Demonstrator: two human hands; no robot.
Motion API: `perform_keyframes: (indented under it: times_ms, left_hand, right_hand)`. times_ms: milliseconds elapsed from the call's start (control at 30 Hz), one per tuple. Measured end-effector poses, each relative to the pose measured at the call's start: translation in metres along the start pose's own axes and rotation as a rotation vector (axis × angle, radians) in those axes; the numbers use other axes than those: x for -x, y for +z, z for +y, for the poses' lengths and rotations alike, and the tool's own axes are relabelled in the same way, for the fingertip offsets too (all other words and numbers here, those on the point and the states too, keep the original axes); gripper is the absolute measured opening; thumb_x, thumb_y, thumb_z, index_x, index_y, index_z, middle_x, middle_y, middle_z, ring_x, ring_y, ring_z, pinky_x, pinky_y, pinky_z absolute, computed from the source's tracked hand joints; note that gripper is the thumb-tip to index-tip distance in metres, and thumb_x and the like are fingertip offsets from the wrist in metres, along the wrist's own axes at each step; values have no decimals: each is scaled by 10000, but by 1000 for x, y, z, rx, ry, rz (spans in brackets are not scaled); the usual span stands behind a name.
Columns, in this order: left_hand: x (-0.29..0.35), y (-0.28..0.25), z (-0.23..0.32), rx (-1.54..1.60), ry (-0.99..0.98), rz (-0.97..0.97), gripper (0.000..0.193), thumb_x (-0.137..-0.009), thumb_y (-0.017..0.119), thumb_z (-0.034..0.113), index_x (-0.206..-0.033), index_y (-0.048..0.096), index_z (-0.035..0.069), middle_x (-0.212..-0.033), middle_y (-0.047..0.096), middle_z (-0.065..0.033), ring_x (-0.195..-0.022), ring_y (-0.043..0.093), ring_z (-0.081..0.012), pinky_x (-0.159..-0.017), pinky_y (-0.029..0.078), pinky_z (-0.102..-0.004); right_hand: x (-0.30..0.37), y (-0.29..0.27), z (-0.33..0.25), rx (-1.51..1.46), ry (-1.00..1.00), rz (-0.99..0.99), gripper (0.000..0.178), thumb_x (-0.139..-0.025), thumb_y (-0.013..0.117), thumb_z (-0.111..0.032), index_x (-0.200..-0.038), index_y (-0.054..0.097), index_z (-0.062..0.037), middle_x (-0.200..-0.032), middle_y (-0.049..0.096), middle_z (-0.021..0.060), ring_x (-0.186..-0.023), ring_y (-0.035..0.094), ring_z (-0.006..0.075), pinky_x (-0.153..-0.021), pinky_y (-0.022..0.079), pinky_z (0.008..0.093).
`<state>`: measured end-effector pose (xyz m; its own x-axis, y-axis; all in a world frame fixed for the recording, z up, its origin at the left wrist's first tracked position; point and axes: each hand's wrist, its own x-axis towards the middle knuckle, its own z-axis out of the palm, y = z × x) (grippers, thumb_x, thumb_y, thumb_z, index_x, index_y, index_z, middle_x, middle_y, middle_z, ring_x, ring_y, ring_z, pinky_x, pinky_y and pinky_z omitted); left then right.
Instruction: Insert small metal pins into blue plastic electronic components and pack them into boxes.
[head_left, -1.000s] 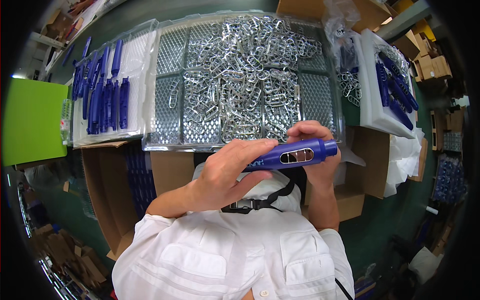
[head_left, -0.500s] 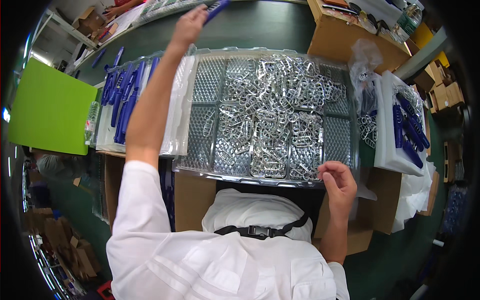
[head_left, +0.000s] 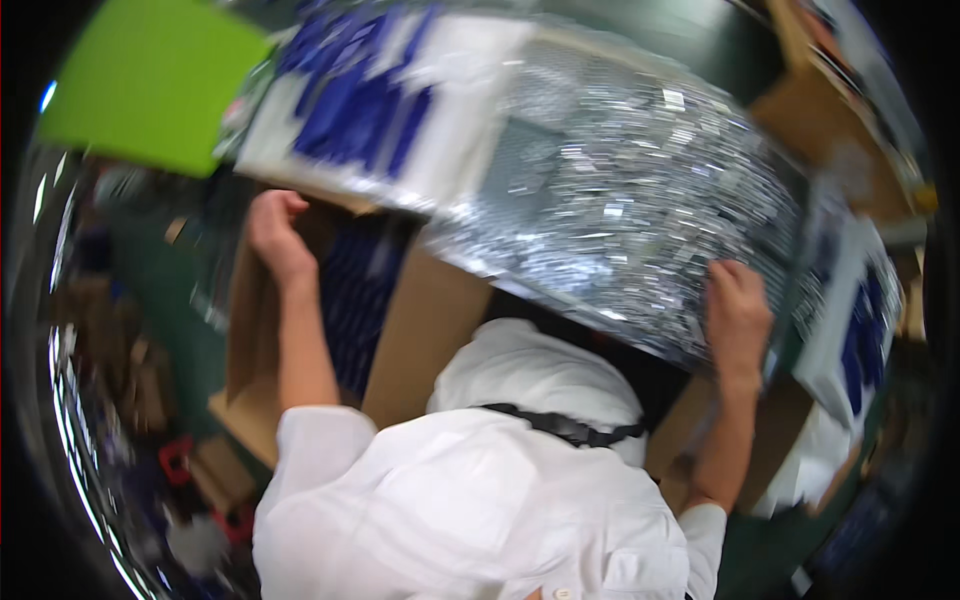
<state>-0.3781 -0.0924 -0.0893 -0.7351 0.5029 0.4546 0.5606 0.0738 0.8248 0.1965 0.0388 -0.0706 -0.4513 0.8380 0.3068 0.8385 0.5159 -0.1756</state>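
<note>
My left hand (head_left: 278, 232) is over the left side of an open cardboard box (head_left: 412, 335), just below the white foam tray's front edge. Its fingers are curled, and whatever they may hold is hidden. Several blue tools (head_left: 352, 300) stand packed in that box. My right hand (head_left: 738, 310) is at the right front of a clear plastic tray (head_left: 520, 160), fingers curled down among its contents. Whether it pinches anything is hidden. Small shiny metal pieces (head_left: 650, 180) fill much of the tray, blurred by motion.
The white foam tray (head_left: 465, 95) with blue tools (head_left: 350, 125) adjoins the clear tray. A green panel (head_left: 150, 85) rises at the far left. To the right stand another white foam tray (head_left: 832, 365) with blue tools and a cardboard box (head_left: 825, 130).
My left hand has come back from the far side to the near box; the blue tool it held is no longer visible in it. The view has turned left; my right hand stays by the clear tray.
</note>
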Motion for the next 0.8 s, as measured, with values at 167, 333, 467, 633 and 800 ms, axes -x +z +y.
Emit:
perform_keyframes:
  times_ms: [167, 333, 467, 633, 800]
  left_hand:
    - [124, -136, -192, -171, -431, 54, 132, -1010, 670, 125, -945, 710, 18, -820, 699, -35, -735, 642, -136, -726, 527, -309]
    - [188, -123, -257, -520, -441, -237, 211, -955, 708, 149, -1143, 781, 88, -983, 784, -177, -928, 774, -305, -807, 581, -388]
    - [173, -25, -291, -495, -158, -384, 298, -948, 724, 281, -1165, 765, 80, -1087, 763, -211, -1033, 734, -405, -871, 594, -482]
    - [165, 45, -332, -880, -277, -494, 535, -837, 825, 380, -1282, 717, 102, -1212, 740, -185, -1094, 715, -397, -979, 559, -528]
    - [135, 44, -325, -706, -551, -616, 659, -798, 854, 432, -1347, 687, 109, -1261, 725, -217, -1157, 695, -406, -997, 545, -554]
  right_hand:
    - [-12, 3, 3, -26, -146, -40, 210, -904, 732, -22, -1113, 703, -19, -1099, 691, 128, -1007, 683, 358, -893, 557, 445]
    - [-14, 8, -2, -29, 112, -249, 214, -868, 729, 16, -1057, 629, 1, -980, 668, 173, -952, 674, 391, -878, 539, 450]
    - [-6, -1, -15, -234, 213, -149, 215, -902, 689, 62, -1106, 641, 16, -972, 666, 163, -883, 676, 306, -848, 540, 384]
    - [15, 3, 18, -538, 229, -48, 170, -964, 671, 54, -1120, 612, 25, -983, 682, 99, -911, 656, 206, -856, 547, 332]
    - [31, 0, 15, -747, 571, -70, 94, -1040, 627, -41, -1131, 622, -21, -937, 630, 6, -817, 587, 80, -706, 489, 231]
